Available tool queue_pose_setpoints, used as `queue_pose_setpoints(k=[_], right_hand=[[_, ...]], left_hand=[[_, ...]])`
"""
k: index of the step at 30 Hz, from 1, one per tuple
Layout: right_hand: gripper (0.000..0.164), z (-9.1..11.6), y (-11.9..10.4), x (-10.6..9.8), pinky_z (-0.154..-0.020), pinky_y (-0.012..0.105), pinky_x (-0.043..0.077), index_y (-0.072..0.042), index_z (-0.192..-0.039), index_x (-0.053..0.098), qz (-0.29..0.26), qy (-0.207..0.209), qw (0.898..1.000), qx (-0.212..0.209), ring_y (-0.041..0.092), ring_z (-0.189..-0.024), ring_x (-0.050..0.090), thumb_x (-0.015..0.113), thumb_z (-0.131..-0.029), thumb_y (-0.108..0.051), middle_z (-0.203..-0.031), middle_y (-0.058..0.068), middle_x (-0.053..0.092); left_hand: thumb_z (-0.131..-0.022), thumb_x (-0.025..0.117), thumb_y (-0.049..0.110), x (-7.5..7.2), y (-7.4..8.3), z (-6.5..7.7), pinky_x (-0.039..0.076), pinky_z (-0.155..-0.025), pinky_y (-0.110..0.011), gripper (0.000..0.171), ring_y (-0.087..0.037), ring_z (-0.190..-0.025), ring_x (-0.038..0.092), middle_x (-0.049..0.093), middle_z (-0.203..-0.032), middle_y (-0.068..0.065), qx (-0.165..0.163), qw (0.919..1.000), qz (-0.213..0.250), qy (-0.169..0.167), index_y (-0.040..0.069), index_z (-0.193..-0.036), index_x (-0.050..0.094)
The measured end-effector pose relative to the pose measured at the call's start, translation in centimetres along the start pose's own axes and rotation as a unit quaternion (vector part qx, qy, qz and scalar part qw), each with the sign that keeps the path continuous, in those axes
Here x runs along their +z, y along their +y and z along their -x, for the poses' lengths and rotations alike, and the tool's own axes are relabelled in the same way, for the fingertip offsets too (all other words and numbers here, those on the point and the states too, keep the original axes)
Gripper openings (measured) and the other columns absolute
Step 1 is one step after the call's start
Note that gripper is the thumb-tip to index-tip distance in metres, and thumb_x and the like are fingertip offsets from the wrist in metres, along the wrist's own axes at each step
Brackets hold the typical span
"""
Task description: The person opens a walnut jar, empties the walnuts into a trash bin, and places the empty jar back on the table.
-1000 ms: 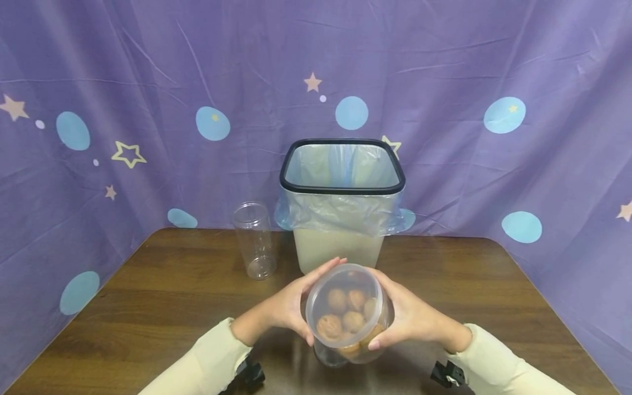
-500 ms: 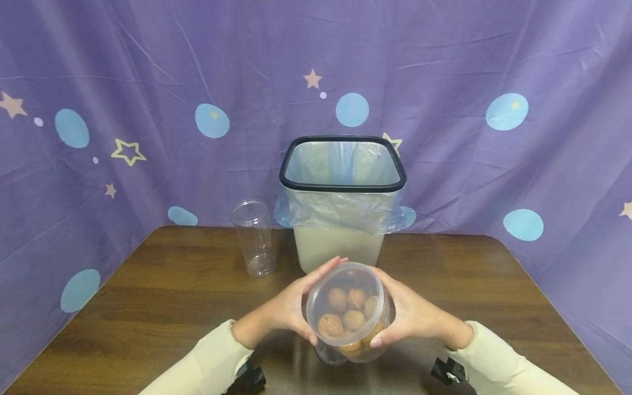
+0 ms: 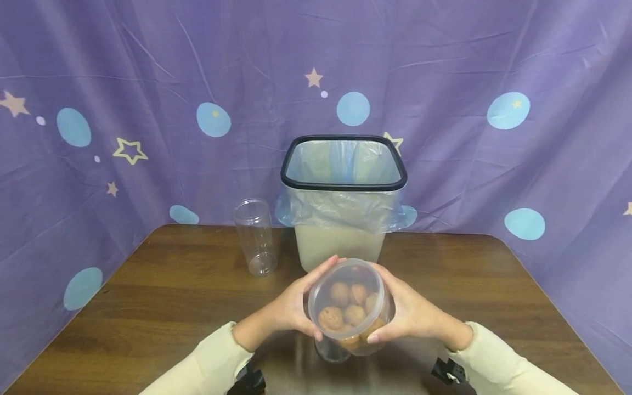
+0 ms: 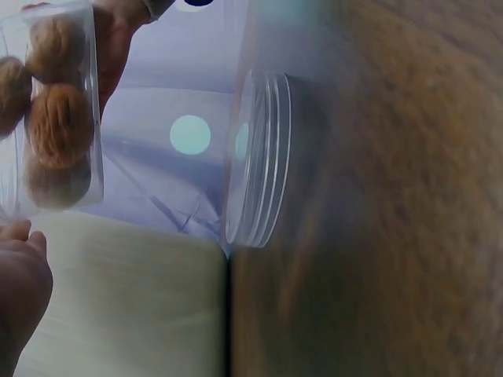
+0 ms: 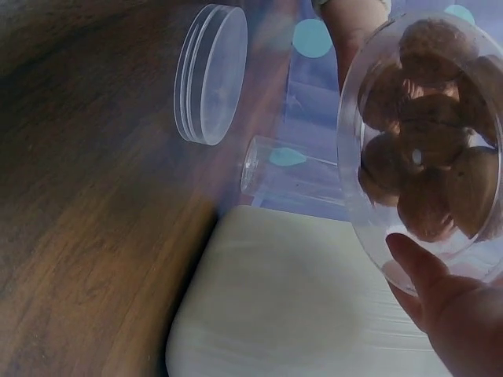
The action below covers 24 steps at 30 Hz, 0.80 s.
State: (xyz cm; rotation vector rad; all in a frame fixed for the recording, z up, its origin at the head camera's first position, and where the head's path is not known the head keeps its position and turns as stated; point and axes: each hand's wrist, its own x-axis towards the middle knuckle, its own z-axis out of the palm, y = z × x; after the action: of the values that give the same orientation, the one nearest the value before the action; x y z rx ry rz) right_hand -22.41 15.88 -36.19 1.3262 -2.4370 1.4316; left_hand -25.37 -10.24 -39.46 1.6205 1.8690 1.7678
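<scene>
Both hands hold a clear round plastic jar (image 3: 323, 296) containing several walnuts (image 3: 331, 318). My left hand (image 3: 291, 307) grips its left side, thumb in front. My right hand (image 3: 410, 312) grips the right side, with its thumb along the near edge. The jar is tilted, one round end facing the head camera. Below it, a clear, shallow round lid (image 3: 332, 352) lies on the table, partly hidden by the jar. Its ridged rim shows in the left wrist view, where the lid (image 4: 263, 157) is apart from the jar.
A cream bin (image 3: 340, 244) with a black rim and bluish bag (image 3: 340, 211) stands behind the hands. To its left is a tall clear plastic container (image 3: 254, 236), upright on the brown wooden table (image 3: 163, 307). A purple curtain (image 3: 257, 49) hangs behind.
The jar and both hands have risen very slightly, showing a little more of the lid beneath. Both hands keep their hold, and the bin and tall container stay in place.
</scene>
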Motion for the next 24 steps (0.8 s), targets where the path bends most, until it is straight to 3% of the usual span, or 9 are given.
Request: queue_pose_setpoints(k=[5,11,18,24], right_hand=[[0.108,0.0,-0.1,0.1,-0.095,0.035,0.045,-0.016,-0.144,0.029,0.046,0.044,0.998,0.027,0.018,-0.115,0.051,0.089,-0.057,-0.035,-0.135,0.002,0.048],[0.108,0.0,-0.1,0.6,-0.094,0.035,0.046,-0.015,-0.144,0.030,0.045,0.079,0.995,0.038,0.019,-0.113,0.052,0.090,-0.056,-0.033,-0.133,0.001,0.049],[0.106,0.0,-0.2,1.0,-0.098,0.035,0.043,-0.013,-0.143,0.032,0.043,0.105,0.992,0.047,0.019,-0.116,0.050,0.091,-0.056,-0.030,-0.134,0.001,0.048],[0.106,-0.2,-0.1,1.3,-0.099,0.037,0.042,-0.013,-0.143,0.032,0.061,0.116,0.990,0.045,0.021,-0.117,0.050,0.090,-0.057,-0.035,-0.135,0.003,0.049]], left_hand=[[-0.068,0.077,0.053,0.3,0.0,-0.2,0.021,-0.114,-0.029,0.120,-0.022,-0.140,0.025,0.018,-0.153,-0.024,0.003,0.9989,-0.022,0.042,-0.002,-0.149,0.007],[-0.069,0.078,0.048,1.1,-0.2,-0.2,0.022,-0.113,-0.026,0.118,-0.018,-0.139,0.028,0.019,-0.150,-0.030,0.004,0.9966,-0.007,0.081,-0.005,-0.148,0.007],[-0.067,0.079,0.050,1.9,0.1,-0.1,0.024,-0.111,-0.022,0.121,-0.012,-0.136,0.031,0.018,-0.150,-0.030,-0.038,0.9904,0.008,0.132,-0.006,-0.148,0.009],[-0.066,0.081,0.049,2.4,0.0,0.1,0.022,-0.111,-0.020,0.122,-0.014,-0.138,0.027,0.018,-0.152,-0.025,-0.058,0.9850,0.016,0.162,-0.006,-0.148,0.009]])
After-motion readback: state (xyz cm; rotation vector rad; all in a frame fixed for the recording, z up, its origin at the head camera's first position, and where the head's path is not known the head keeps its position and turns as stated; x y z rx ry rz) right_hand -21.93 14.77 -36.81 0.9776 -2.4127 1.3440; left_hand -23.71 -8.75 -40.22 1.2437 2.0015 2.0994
